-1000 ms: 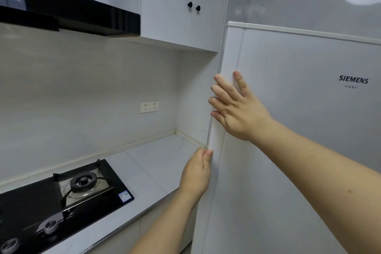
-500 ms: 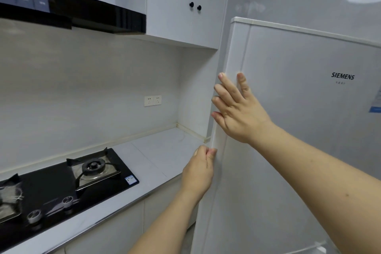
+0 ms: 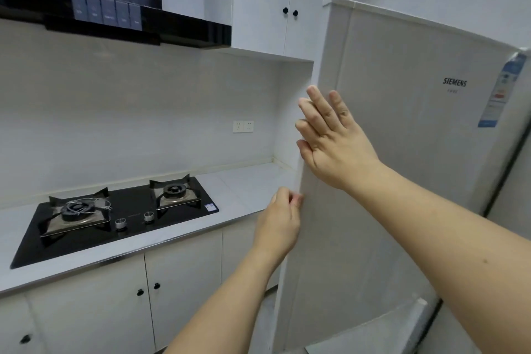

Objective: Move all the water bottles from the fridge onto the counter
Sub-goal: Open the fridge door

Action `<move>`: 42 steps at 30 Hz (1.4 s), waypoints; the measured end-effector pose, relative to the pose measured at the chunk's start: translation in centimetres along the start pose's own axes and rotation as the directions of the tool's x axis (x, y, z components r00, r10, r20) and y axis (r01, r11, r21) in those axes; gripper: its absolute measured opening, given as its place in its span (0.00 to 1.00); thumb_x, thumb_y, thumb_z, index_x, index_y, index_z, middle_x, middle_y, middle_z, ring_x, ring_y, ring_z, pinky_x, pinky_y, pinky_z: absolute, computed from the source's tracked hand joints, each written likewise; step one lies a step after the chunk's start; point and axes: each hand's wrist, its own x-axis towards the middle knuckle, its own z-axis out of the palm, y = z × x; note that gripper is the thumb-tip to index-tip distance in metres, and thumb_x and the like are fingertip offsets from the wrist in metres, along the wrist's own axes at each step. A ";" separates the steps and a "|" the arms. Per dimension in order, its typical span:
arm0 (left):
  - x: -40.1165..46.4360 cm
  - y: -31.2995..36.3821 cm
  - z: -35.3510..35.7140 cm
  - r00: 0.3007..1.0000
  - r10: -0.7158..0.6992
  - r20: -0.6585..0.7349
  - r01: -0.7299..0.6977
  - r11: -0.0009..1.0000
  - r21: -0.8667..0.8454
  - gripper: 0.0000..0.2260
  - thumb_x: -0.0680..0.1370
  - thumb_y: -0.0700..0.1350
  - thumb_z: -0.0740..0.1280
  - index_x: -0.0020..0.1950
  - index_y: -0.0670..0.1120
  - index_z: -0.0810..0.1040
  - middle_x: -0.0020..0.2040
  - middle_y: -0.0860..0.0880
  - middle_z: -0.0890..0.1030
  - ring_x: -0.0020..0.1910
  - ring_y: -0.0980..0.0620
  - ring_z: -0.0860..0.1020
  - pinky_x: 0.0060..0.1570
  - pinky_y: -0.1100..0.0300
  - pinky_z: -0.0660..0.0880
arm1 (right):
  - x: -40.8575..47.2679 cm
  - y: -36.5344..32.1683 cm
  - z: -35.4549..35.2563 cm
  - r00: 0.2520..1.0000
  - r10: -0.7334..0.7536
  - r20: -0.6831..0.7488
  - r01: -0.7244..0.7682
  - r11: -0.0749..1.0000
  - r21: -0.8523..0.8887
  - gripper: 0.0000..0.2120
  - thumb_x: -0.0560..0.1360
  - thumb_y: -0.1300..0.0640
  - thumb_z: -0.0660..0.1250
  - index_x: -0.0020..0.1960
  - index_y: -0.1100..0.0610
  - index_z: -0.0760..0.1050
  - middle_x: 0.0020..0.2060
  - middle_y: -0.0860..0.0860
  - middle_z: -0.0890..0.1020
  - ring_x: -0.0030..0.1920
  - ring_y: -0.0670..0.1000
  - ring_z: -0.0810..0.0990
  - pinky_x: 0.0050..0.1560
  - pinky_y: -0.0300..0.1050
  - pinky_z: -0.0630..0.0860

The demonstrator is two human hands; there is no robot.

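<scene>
1. Opening the fridge door (image 3: 402,152) is the step in hand, judging from the one head view: both hands are working at the door's left edge, and the door seems to be standing slightly out from the fridge body.
2. The right hand (image 3: 336,141) is lying flat on the door face, fingers straight and spread, fingertips just over the edge.
3. The left hand (image 3: 280,224), just below the right one, is curling round the door edge, fingertips pinching it.
4. The water bottles are not showing; presumably they are sitting behind the door, beyond both hands.
5. The desk (image 3: 247,187) is lying to the left of the hands, close beside the fridge, with a black gas hob (image 3: 115,213) further left on it.
6. To do this well, I would be pulling with the left hand's grip while the right steadies the panel, then shifting the right round the edge too.
7. Swinging the door wide before reaching in should be leaving a short path from shelf to desk.
</scene>
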 end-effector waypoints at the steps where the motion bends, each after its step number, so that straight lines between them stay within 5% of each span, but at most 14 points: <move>1: -0.8 0.4 0.2 1.000 0.005 -0.001 -0.005 1.000 0.002 0.09 0.83 0.52 0.55 0.48 0.48 0.68 0.42 0.52 0.74 0.42 0.48 0.73 0.40 0.53 0.67 | -0.5 0.1 -0.8 1.000 0.002 0.008 -0.002 1.000 0.001 0.20 0.79 0.51 0.51 0.58 0.63 0.74 0.72 0.60 0.67 0.76 0.59 0.55 0.75 0.58 0.46; 16: -12.9 8.4 3.0 0.999 0.035 0.003 -0.035 0.996 -0.082 0.07 0.79 0.51 0.65 0.47 0.48 0.74 0.43 0.51 0.78 0.44 0.51 0.77 0.46 0.51 0.75 | -10.2 3.8 -13.2 0.995 0.066 0.073 -0.060 0.995 -0.085 0.26 0.81 0.50 0.48 0.76 0.59 0.59 0.78 0.57 0.55 0.77 0.58 0.48 0.76 0.56 0.40; 35: -16.7 12.1 3.5 0.997 0.060 0.052 -0.054 0.993 -0.108 0.08 0.79 0.49 0.66 0.47 0.45 0.77 0.43 0.49 0.80 0.43 0.51 0.76 0.45 0.57 0.74 | -13.4 4.3 -18.0 0.974 0.145 0.174 -0.118 0.981 -0.153 0.31 0.80 0.47 0.47 0.79 0.61 0.51 0.78 0.55 0.49 0.77 0.54 0.35 0.76 0.53 0.35; 38: -15.8 10.8 1.4 0.995 0.075 0.069 -0.068 0.993 -0.092 0.09 0.80 0.50 0.66 0.55 0.46 0.80 0.49 0.50 0.82 0.49 0.53 0.78 0.54 0.54 0.75 | -12.2 3.2 -19.0 0.987 0.097 0.129 -0.085 0.992 -0.094 0.31 0.80 0.47 0.48 0.79 0.61 0.51 0.79 0.56 0.51 0.78 0.55 0.44 0.77 0.54 0.37; 42: -13.1 8.5 -3.1 0.998 0.042 0.057 -0.049 0.988 0.145 0.20 0.82 0.49 0.62 0.71 0.43 0.71 0.68 0.46 0.75 0.66 0.49 0.73 0.66 0.58 0.65 | -9.4 1.1 -18.1 0.988 0.100 0.114 -0.104 0.994 0.034 0.31 0.79 0.48 0.50 0.78 0.63 0.54 0.78 0.58 0.54 0.78 0.57 0.50 0.77 0.54 0.42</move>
